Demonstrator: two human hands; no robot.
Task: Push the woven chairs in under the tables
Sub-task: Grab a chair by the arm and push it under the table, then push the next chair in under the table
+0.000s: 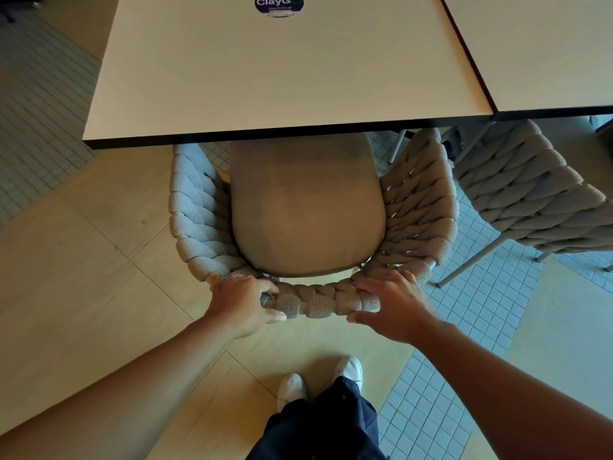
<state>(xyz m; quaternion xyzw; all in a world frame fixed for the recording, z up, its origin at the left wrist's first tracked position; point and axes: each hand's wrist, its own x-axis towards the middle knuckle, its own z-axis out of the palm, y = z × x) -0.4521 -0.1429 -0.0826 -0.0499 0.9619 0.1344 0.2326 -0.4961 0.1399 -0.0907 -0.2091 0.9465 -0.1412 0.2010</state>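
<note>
Both reach forward: left grip (243, 302), right grip (391, 303) curled round woven chair (308, 210) backrest.

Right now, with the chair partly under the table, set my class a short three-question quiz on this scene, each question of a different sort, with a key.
1. True or false: the left hand and the right hand both grip the back rim of the woven chair.
2. What is on the table? A a round sticker; B a cup; C a tray.
3. Fill in: the second chair stands to the held chair's ___.
Key: 1 true; 2 A; 3 right.
</note>
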